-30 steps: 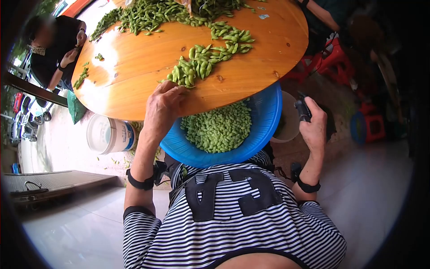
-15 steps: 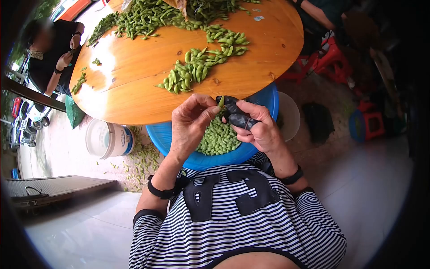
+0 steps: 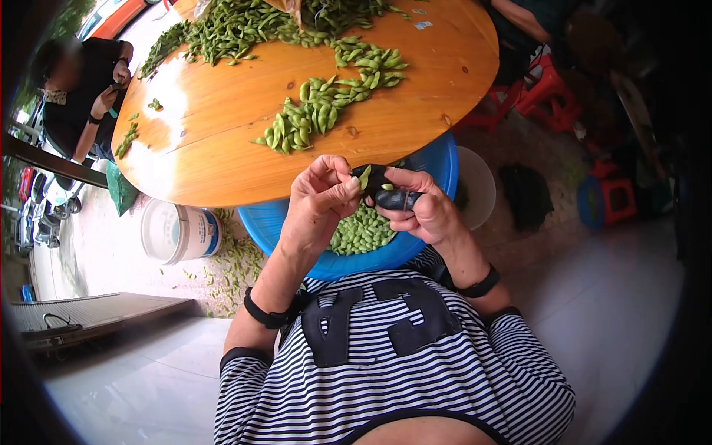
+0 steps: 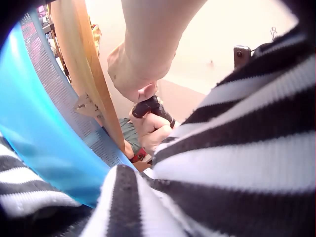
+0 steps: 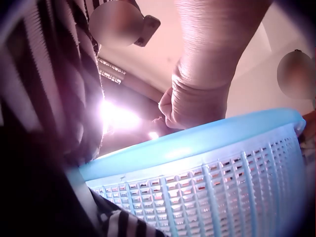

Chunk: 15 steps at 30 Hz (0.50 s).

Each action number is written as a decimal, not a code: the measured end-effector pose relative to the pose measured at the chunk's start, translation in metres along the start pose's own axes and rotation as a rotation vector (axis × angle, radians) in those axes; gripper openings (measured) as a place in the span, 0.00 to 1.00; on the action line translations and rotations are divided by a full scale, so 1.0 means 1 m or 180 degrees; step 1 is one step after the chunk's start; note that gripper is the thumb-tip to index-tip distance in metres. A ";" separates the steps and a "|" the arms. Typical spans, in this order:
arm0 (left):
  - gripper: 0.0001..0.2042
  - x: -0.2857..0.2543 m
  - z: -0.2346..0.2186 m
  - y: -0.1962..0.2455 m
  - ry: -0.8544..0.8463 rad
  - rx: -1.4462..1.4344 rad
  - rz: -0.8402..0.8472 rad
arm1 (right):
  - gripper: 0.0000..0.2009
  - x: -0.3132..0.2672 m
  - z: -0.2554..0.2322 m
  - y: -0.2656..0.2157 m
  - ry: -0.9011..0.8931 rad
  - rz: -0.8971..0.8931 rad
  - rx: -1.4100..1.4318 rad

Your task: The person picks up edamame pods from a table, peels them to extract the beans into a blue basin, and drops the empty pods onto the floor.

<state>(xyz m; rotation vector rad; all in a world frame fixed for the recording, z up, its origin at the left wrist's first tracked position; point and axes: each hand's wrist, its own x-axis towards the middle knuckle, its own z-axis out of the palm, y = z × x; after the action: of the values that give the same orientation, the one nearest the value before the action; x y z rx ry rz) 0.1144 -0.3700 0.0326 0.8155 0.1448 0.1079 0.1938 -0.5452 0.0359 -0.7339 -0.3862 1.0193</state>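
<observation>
Both hands have drawn closer together since half a second ago. Left hand (image 3: 320,194) pinches an edamame pod (image 3: 365,176) over the blue basket (image 3: 437,178), at 6 o'clock of the desk (image 3: 222,148); right hand (image 3: 423,208) grips a black tool (image 3: 386,194). Light, slightly slippery and soft, the pod seems best held at its ends.
</observation>
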 end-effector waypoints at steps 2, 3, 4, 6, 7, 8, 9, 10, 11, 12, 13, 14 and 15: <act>0.08 0.002 -0.002 0.001 0.0004 -0.0365 -0.0337 | 0.17 -0.001 -0.007 0.000 -0.0064 0.0063 -0.0094; 0.08 0.002 -0.004 0.000 0.0004 -0.0365 -0.0337 | 0.18 -0.001 -0.009 0.000 -0.0132 0.0121 -0.0189; 0.09 0.002 -0.005 -0.002 -0.0013 -0.0180 -0.0182 | 0.18 0.000 -0.007 0.002 -0.0131 0.0121 -0.0189; 0.09 -0.001 -0.004 -0.002 -0.0026 0.0003 -0.0031 | 0.21 0.003 0.005 0.006 0.0442 -0.1037 -0.3230; 0.11 -0.005 0.000 0.002 0.0156 0.0758 0.0268 | 0.24 0.003 0.011 0.004 0.0429 -0.1216 -0.3716; 0.12 -0.008 0.001 0.003 0.0339 0.1511 0.0564 | 0.24 0.004 0.012 0.004 0.0429 -0.1209 -0.3715; 0.12 -0.011 -0.004 0.002 0.0465 0.2200 0.0859 | 0.24 0.005 0.012 0.004 0.0429 -0.1295 -0.4145; 0.12 -0.013 -0.007 0.005 0.0468 0.2198 0.0856 | 0.24 0.006 0.012 0.004 0.0425 -0.1383 -0.4575; 0.10 -0.015 -0.010 0.008 0.0610 0.2956 0.1288 | 0.26 0.005 0.009 0.005 0.0555 -0.1326 -0.5141; 0.08 -0.017 -0.010 0.011 0.0755 0.3712 0.1724 | 0.26 0.004 0.010 0.005 0.0545 -0.1320 -0.5140; 0.06 -0.018 -0.010 0.013 0.0852 0.3677 0.1790 | 0.28 0.002 0.012 0.003 0.0508 -0.1004 -0.5442; 0.06 -0.019 -0.011 0.013 0.0861 0.3678 0.1789 | 0.29 0.000 0.014 0.001 0.0472 -0.0678 -0.5734; 0.06 -0.020 -0.013 0.014 0.0815 0.3531 0.1796 | 0.31 -0.002 0.016 -0.003 0.0218 -0.0841 -0.5644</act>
<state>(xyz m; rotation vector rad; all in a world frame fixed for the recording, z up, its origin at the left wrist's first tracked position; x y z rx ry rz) 0.0918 -0.3540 0.0353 1.9387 0.2138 0.7083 0.1853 -0.5419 0.0497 -2.1815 -1.3163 0.1486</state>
